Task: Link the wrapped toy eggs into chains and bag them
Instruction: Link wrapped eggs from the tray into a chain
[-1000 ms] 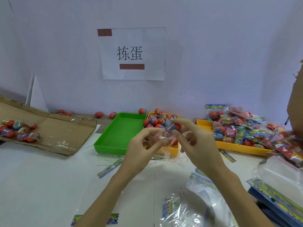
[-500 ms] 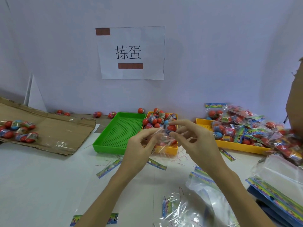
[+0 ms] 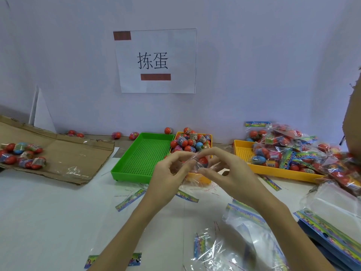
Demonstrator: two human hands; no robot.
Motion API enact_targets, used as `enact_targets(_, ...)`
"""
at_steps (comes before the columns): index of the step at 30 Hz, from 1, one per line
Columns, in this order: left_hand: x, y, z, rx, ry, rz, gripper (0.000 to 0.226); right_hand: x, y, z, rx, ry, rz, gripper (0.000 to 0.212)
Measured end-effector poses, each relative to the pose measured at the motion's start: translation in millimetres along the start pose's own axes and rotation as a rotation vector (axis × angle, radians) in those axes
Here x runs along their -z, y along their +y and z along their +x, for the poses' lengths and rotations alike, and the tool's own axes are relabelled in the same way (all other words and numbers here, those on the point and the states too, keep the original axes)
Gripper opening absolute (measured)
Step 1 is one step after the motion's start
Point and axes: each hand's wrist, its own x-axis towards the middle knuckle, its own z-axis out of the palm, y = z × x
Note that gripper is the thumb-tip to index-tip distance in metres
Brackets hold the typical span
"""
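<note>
Both hands meet above the table in front of the trays. My left hand [image 3: 170, 173] pinches the clear film of a wrapped toy egg [image 3: 203, 161], red on top, and my right hand [image 3: 226, 169] pinches the same wrapping from the other side. The clear film hangs below my fingers. Just behind them a small yellow tray [image 3: 203, 178] holds several loose wrapped eggs [image 3: 189, 141]. Empty clear bags [image 3: 246, 227] with colourful headers lie on the white table near my right forearm.
An empty green tray [image 3: 144, 155] sits left of the egg tray. A large yellow tray [image 3: 273, 171] at right is piled with bagged eggs [image 3: 289, 147]. Flattened cardboard [image 3: 64, 153] at left carries egg chains [image 3: 21, 155]. Stray eggs [image 3: 116, 135] line the wall; header cards [image 3: 330, 233] stack at right.
Both hands have stayed together at the same spot, working the wrapping; the egg between the fingers has sunk slightly lower and my fingertips have closed in on it.
</note>
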Motion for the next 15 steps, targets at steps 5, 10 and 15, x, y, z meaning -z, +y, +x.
enact_targets(5,-1.7,2.5,1.0,0.019,0.009,-0.037,0.02,-2.1,3.0,0.8,-0.014,0.046,0.02,0.024)
enact_targets(10,-0.9,3.8,0.5,0.047,0.03,-0.094,0.021,-5.1,5.0,2.2,-0.061,0.075,-0.023,0.025)
enact_targets(15,-1.0,0.8,-0.3,0.054,0.041,-0.021,0.028,-2.4,1.5,1.7,-0.022,0.029,0.051,0.014)
